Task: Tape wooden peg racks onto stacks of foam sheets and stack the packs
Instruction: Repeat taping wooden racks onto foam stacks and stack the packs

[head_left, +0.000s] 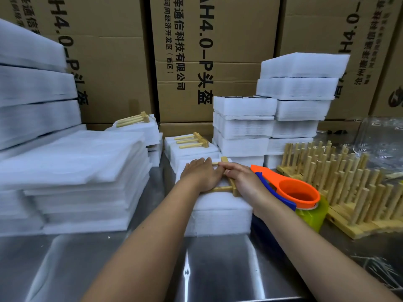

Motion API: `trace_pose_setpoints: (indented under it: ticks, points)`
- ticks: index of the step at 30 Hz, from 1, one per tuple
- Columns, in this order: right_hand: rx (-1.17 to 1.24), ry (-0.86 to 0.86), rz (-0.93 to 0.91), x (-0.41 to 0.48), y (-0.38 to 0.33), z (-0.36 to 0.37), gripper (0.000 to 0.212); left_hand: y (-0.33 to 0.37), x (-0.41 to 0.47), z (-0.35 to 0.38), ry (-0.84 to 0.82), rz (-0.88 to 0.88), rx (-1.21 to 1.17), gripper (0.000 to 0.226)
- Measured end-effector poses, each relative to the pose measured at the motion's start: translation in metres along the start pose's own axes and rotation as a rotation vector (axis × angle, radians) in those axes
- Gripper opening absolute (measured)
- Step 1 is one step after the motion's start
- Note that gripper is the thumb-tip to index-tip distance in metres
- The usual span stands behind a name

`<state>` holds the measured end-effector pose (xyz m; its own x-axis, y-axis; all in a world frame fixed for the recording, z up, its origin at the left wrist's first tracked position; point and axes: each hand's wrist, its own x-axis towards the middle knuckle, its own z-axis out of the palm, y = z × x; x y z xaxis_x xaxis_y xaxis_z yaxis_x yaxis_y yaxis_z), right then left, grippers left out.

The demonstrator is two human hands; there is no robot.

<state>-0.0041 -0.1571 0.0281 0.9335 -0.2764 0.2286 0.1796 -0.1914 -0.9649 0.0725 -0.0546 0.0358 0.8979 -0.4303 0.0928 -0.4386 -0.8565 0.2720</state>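
At the bottom of the frame lies a shiny steel table (65,269), and both forearms reach up from there to the centre. There a white block of stacked foam sheets (220,212) stands on the table, and a pale wooden peg rack (233,185) lies flat on top of it with its pegs pointing left.

The left hand (201,174) lies flat on the pegs, fingers straight and close together, probably to keep the rack from sliding. The right hand (242,177) lies over the rack's base bar with its fingers stretched left. Whether the thumb hooks under the bar is hidden.

Just beside the right wrist is an orange and blue tape dispenser with a yellow-green roll (301,197), likely kept close for the taping step.

At the right edge stands a cluster of upright wooden peg racks (340,184), presumably the supply. At the left lies a pile of loose white foam sheets (76,171).

Further up, two foam packs each carry a rack (193,142). Behind them rise tall stacks of white foam blocks (294,94) against brown printed cardboard boxes (122,68).
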Motion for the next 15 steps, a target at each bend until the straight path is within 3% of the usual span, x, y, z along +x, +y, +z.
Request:
trace_pose_setpoints:
  ticks: [5,12,15]
  points:
    - [-0.027,-0.021,-0.019,0.002,0.002,-0.003,0.034,-0.001,0.002,0.001,-0.021,-0.004,0.016,0.060]
    - [-0.417,-0.179,-0.083,0.010,-0.008,-0.017,0.029,-0.003,0.024,-0.008,-0.270,-0.035,0.212,0.064]
    - [-0.665,-0.185,-0.177,0.012,-0.011,-0.021,0.028,-0.003,0.028,-0.009,-0.299,-0.036,0.259,0.064]
